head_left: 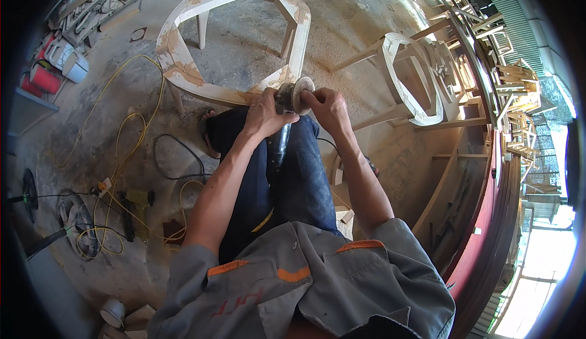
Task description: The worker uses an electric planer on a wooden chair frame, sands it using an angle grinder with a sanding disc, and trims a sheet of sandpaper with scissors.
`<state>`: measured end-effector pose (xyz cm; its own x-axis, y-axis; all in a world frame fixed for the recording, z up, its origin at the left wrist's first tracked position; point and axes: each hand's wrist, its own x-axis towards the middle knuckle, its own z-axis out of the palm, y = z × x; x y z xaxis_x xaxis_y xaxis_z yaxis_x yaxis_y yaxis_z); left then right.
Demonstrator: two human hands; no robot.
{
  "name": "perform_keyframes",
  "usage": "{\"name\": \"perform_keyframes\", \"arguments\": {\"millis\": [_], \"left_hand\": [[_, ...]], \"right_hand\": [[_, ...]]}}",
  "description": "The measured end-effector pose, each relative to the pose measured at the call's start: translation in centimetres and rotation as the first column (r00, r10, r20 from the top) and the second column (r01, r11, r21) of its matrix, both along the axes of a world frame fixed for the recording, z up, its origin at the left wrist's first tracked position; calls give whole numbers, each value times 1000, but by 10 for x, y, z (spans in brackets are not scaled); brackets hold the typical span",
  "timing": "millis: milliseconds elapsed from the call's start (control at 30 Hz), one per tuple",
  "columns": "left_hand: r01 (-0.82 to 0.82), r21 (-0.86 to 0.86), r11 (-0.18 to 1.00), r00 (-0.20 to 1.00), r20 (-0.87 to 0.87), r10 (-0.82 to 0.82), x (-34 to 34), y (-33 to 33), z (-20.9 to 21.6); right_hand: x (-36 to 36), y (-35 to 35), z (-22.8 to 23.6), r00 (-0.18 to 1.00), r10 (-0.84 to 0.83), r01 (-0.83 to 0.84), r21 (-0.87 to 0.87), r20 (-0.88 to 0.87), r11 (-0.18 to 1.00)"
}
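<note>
An angle grinder (279, 147) rests upright between my thighs, its dark body pointing down toward my lap. My left hand (264, 118) is wrapped around the grinder's head. A round, pale sanding disc (302, 93) sits on the grinder's right side. The fingers of my right hand (330, 111) pinch that disc at its right face; whether a small part is also between them is hidden. Just beyond my hands stands a rounded wooden chair frame (177, 76), with brown patches on its pale rails.
A second wooden frame (390, 73) lies to the right, beside a long reddish panel (470, 241). Yellow cord (143, 133) and black cable (160, 156) loop over the floor at left, near a yellow-green power tool (143, 198). White and red containers (74, 65) stand far left.
</note>
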<state>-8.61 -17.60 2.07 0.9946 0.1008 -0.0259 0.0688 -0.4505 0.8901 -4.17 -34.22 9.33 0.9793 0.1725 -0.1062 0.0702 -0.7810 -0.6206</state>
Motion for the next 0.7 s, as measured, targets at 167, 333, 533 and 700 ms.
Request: {"name": "perform_keyframes", "arguments": {"millis": [167, 333, 533, 700], "left_hand": [[5, 19, 1000, 1000, 7, -5, 2, -2, -3], [8, -27, 1000, 999, -44, -9, 6, 1, -3], [-1, -3, 1000, 999, -53, 1, 7, 0, -4], [15, -18, 1000, 999, -47, -16, 7, 2, -4]], "right_hand": [[5, -5, -3, 996, -50, 54, 59, -76, 997], [7, -11, -13, 997, 33, -30, 48, -75, 998], [0, -11, -14, 997, 77, -68, 295, -18, 953], [-2, -2, -9, 994, 51, -60, 88, 101, 994]]}}
